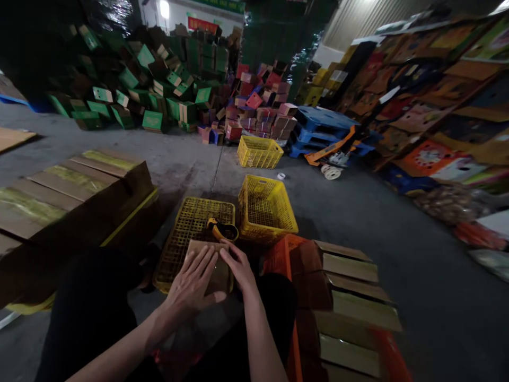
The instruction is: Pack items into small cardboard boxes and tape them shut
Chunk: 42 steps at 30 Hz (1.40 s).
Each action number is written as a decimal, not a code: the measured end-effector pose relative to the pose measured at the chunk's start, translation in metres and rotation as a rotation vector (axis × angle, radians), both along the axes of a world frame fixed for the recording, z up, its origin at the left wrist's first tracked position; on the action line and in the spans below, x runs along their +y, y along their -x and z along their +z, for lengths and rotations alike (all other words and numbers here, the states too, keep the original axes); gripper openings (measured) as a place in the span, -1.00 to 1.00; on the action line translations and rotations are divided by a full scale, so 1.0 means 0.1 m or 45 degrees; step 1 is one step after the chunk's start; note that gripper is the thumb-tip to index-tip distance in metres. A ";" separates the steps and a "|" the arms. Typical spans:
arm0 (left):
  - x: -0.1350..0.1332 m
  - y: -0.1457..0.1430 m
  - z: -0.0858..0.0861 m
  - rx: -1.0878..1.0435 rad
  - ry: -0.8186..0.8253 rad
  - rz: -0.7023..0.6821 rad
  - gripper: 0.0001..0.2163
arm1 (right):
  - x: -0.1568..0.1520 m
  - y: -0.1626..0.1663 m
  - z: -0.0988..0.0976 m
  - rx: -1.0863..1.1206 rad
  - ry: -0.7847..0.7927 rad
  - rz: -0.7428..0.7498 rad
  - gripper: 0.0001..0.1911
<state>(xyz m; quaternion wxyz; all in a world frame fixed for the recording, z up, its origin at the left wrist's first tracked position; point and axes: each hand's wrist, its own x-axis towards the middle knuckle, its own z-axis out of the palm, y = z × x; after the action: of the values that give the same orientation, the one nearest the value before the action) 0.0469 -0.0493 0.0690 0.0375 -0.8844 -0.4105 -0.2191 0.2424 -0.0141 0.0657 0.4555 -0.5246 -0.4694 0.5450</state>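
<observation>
Both hands, left point(193, 285) and right point(238, 266), flat, fingers released, on one box point(207, 265); three yellow crates beyond; concrete warehouse floor point(358, 212).

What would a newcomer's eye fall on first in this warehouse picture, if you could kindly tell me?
Two bare hands, the left hand and the right hand, press flat on a small brown cardboard box at bottom centre, resting on an overturned yellow plastic mesh crate. A yellow and black tape dispenser lies just beyond it. At the back, a tumbled heap of green cardboard boxes fills the upper left.
</observation>
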 end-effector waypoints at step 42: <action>0.05 0.04 0.03 0.168 0.050 -0.091 0.03 | -0.46 0.25 -0.28 0.598 0.096 -0.230 -0.29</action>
<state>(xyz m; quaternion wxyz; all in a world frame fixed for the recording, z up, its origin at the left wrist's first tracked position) 0.0427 -0.0447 0.0718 0.0392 -0.9116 -0.3794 -0.1535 0.2170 -0.0605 0.0376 0.5789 -0.4401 -0.2813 0.6261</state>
